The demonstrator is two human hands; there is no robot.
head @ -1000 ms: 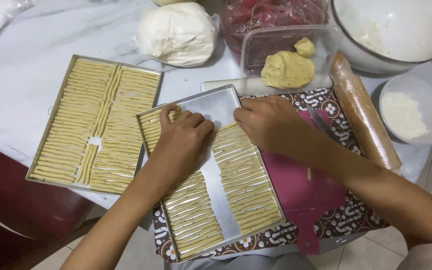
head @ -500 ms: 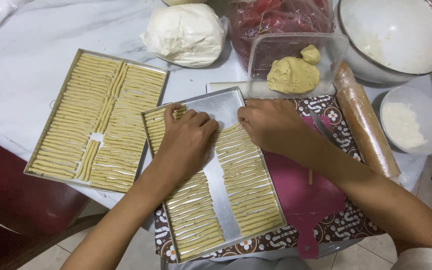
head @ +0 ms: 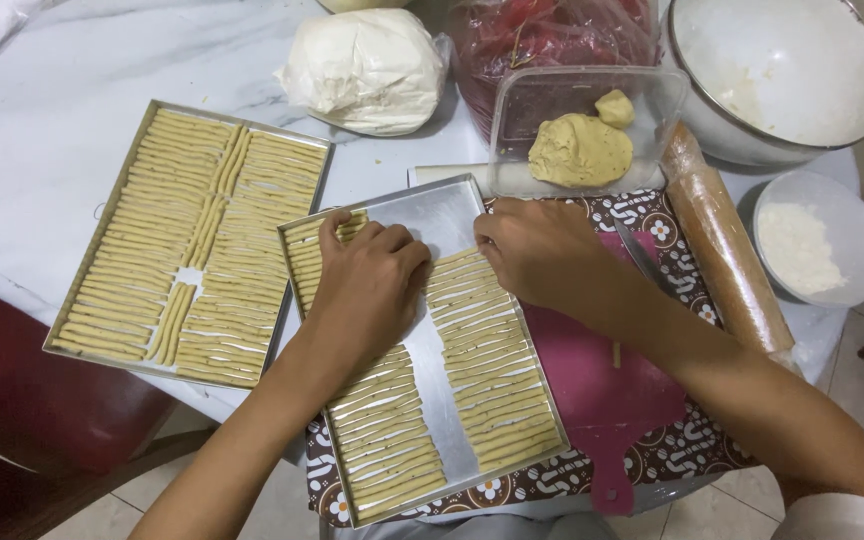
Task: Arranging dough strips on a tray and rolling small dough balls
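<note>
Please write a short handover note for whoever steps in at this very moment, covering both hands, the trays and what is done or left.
Left hand: palm down on the near tray, over the top of its left column of dough sticks; whether it grips one is hidden.
Right hand: fingers at the top of the right column; any stick under them is hidden.
Done: the far tray is packed full; the near tray has two long columns.
Left: bare metal at the near tray's top and along its middle strip; a lump of dough remains in the clear tub. The rolling pin lies to the right.
</note>
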